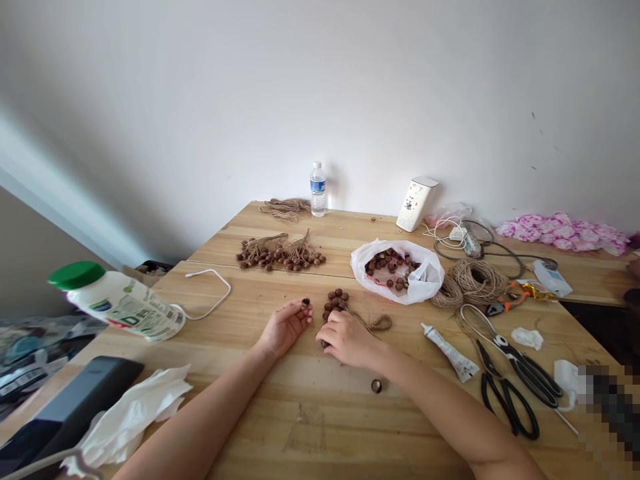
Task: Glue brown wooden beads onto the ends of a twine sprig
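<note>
My left hand (pixel 286 327) is closed in a pinch on a small dark-brown nutshell (pixel 305 303) with a hollow opening. To its right, my right hand (pixel 347 339) reaches over a cluster of round brown nuts (pixel 336 300) with a twine loop (pixel 381 323) trailing from it. Its fingers are curled round a dark round nut (pixel 325 344), partly hidden beneath them. A hollow half shell (pixel 376 386) lies under my right forearm. Beyond the hands, bundles of nuts on twine (pixel 280 253) rest on the wooden table (pixel 260 427).
A white plastic bag (pixel 430 283) holds more nuts beside coiled twine (pixel 475 280). On the right lie a glue tube (pixel 450 353), scissors (pixel 530 373) and orange-handled pliers (pixel 510 298). A green-capped bottle (pixel 135 307) stands left; a water bottle (pixel 318 190) is at the back.
</note>
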The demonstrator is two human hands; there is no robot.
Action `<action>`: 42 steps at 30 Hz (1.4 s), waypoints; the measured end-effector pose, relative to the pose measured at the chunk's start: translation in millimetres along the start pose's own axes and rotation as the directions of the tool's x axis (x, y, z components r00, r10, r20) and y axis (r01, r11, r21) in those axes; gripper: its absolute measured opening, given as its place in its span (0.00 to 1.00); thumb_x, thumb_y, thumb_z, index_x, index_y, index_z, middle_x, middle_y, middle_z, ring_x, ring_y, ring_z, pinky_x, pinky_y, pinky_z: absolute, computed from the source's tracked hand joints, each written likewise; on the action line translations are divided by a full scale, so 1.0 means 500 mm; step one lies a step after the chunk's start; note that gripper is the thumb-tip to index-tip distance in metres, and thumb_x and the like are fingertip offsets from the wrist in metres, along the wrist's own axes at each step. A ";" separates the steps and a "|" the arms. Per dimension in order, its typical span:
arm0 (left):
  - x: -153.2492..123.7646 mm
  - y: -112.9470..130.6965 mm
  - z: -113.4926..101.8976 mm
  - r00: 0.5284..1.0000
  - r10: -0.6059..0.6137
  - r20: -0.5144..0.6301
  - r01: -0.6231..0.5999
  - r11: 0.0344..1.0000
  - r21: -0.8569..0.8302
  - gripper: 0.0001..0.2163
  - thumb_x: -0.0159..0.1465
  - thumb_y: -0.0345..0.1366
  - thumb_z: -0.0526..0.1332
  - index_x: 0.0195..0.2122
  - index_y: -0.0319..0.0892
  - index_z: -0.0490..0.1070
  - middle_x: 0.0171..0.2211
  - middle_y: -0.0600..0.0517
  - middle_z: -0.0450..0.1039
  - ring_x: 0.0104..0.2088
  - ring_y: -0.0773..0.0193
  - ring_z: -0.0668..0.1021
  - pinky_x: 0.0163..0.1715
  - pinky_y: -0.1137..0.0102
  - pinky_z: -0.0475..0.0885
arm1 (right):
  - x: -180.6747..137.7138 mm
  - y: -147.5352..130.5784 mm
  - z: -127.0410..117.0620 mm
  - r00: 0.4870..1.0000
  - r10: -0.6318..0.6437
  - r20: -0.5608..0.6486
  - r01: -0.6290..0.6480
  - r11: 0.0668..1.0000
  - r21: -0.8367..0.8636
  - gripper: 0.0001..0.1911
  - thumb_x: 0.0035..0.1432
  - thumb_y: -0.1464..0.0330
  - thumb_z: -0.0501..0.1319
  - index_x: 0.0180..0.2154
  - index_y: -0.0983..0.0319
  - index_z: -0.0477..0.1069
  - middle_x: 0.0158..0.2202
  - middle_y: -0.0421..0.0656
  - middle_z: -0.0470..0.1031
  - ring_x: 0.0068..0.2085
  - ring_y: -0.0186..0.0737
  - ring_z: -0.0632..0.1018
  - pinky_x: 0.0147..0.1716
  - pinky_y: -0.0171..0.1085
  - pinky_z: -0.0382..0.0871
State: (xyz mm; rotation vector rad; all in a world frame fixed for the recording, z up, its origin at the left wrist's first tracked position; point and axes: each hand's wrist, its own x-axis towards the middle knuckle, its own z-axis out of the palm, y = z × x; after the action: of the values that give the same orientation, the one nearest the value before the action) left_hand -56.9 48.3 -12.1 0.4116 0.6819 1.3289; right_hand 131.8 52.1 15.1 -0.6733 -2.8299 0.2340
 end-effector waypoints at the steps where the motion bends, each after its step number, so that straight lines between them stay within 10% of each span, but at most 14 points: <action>1: 0.000 0.000 0.000 1.000 0.002 -0.004 -0.002 1.000 -0.002 0.04 0.54 0.27 0.62 0.30 0.33 0.75 0.26 0.46 0.77 0.28 0.64 0.78 0.28 0.72 0.73 | 0.001 0.003 0.003 1.000 -0.004 -0.008 0.004 1.000 -0.007 0.09 0.50 0.70 0.68 0.35 0.63 0.72 0.33 0.43 0.75 0.39 0.43 0.67 0.40 0.39 0.60; 14: 0.000 0.004 0.007 0.995 0.056 -0.083 -0.059 0.998 -0.031 0.03 0.54 0.27 0.62 0.29 0.34 0.75 0.24 0.49 0.76 0.26 0.66 0.77 0.28 0.73 0.73 | -0.055 0.007 -0.075 0.917 0.153 -0.368 -0.110 0.985 0.135 0.05 0.60 0.75 0.58 0.37 0.64 0.72 0.34 0.45 0.75 0.38 0.40 0.70 0.40 0.38 0.65; 23: -0.075 -0.013 0.067 0.999 0.007 0.052 -0.007 1.000 0.000 0.05 0.55 0.29 0.63 0.32 0.33 0.77 0.29 0.45 0.77 0.31 0.61 0.77 0.29 0.70 0.73 | -0.118 -0.022 -0.020 0.987 0.115 -0.109 -0.134 0.974 -0.185 0.09 0.58 0.76 0.58 0.28 0.62 0.73 0.27 0.42 0.68 0.33 0.40 0.66 0.32 0.36 0.61; 42: -0.096 -0.050 0.074 0.984 -0.138 0.117 0.126 0.987 0.103 0.07 0.52 0.31 0.66 0.33 0.35 0.77 0.27 0.45 0.78 0.28 0.61 0.76 0.29 0.68 0.69 | -0.124 -0.066 -0.094 0.979 0.184 0.085 -0.145 0.929 -0.340 0.08 0.55 0.74 0.61 0.25 0.66 0.74 0.24 0.48 0.73 0.35 0.46 0.68 0.30 0.39 0.58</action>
State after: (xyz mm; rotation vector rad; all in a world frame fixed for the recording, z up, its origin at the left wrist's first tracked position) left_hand -18.1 0.3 10.0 0.5125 0.6592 1.1391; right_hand 183.5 -0.6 56.3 -0.9988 -2.9550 -0.1919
